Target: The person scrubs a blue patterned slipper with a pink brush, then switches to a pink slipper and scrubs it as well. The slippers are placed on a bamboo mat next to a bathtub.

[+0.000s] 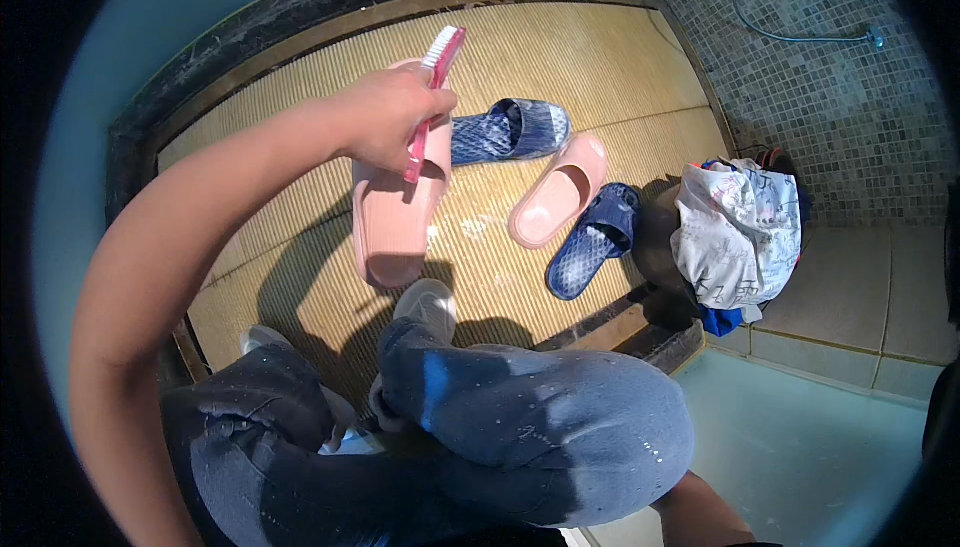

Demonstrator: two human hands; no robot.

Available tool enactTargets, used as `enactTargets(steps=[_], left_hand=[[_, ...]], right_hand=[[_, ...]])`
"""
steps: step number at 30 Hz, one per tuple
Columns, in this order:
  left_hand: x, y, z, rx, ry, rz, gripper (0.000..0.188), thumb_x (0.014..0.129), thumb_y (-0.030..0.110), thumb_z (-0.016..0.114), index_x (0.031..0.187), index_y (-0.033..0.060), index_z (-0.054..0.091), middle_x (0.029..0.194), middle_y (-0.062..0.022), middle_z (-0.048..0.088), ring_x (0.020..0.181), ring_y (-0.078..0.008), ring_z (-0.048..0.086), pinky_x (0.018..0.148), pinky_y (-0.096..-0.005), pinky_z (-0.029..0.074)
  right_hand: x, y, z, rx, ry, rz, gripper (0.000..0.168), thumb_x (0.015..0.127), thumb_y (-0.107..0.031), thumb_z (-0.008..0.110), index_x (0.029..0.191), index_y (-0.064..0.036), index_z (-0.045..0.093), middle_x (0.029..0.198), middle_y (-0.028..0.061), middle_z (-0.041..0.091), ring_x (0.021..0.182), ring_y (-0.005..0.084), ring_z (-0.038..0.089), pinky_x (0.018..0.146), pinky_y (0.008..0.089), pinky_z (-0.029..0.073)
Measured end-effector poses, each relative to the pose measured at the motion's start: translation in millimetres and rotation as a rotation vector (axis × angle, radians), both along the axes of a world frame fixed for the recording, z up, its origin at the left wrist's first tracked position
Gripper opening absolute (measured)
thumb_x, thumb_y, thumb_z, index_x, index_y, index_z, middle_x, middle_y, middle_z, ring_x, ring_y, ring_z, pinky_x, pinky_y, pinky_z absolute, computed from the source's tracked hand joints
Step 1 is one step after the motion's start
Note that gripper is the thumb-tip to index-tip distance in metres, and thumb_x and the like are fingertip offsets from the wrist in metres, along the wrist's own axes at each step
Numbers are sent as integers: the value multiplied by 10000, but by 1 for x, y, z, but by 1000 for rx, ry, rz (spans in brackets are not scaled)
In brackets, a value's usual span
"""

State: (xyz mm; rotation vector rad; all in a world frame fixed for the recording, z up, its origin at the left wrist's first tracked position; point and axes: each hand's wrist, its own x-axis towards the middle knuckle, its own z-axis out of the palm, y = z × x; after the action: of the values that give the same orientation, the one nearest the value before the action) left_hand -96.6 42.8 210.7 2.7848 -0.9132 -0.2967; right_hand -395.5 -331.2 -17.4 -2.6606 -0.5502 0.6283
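Observation:
My left hand (397,115) is closed around the handle of a pink scrub brush (442,59), its white bristles turned up and to the left. Right beneath that hand is a large pink slide slipper (390,232), which looks raised off the mat. Whether my fingers also hold its strap, I cannot tell. A dark blue slipper (510,130) with white foam lies just to the right, partly covered by the pink one. Another pink slipper (559,190) and a second foamy blue slipper (592,243) lie farther right. Behind my right knee, only my right forearm shows; the hand is hidden.
A ribbed yellowish mat (615,59) covers the floor, with foam patches on it. At the right, a white cloth with writing (739,232) is heaped beside a dark rounded object (660,239). A shower hose (802,38) hangs on the mosaic-tiled wall (825,111).

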Motion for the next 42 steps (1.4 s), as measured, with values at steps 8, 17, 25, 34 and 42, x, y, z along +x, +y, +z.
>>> enactTargets(steps=[8, 17, 25, 34, 42], left_hand=[[-4, 6, -8, -32, 48, 11, 594, 575, 215, 808, 1090, 77, 547, 1001, -188, 539, 947, -380, 574, 793, -445, 498], [-2, 0, 6, -29, 3, -24, 548, 564, 216, 825, 1015, 61, 553, 974, -172, 557, 956, -361, 568, 792, -447, 497], [13, 8, -16, -58, 36, 1, 616, 568, 197, 824, 1089, 64, 525, 983, -179, 533, 946, -374, 565, 790, -445, 492], [-6, -3, -28, -117, 66, 75, 550, 583, 199, 810, 1046, 65, 546, 977, -192, 541, 924, -387, 569, 788, -451, 493], [-7, -14, -10, -110, -37, 144, 529, 556, 205, 816, 990, 47, 558, 956, -199, 571, 934, -389, 582, 798, -451, 504]], right_hand=[[3, 5, -7, 17, 20, 12, 144, 887, -204, 554, 832, -73, 575, 698, 23, 534, 647, 141, 516, 567, 288, 396], [2, 9, -7, 26, 36, 17, 151, 908, -187, 544, 819, -69, 571, 686, 20, 540, 636, 131, 518, 564, 276, 402], [2, 8, -9, 47, 71, 16, 164, 927, -172, 535, 807, -65, 567, 676, 18, 546, 626, 122, 521, 562, 266, 406], [13, 9, -11, 113, 130, 4, 184, 948, -155, 525, 794, -60, 563, 664, 16, 552, 615, 112, 523, 559, 254, 412], [183, 45, 98, 925, 206, -476, 223, 976, -201, 537, 815, -53, 577, 673, 9, 567, 598, 92, 514, 540, 241, 409]])
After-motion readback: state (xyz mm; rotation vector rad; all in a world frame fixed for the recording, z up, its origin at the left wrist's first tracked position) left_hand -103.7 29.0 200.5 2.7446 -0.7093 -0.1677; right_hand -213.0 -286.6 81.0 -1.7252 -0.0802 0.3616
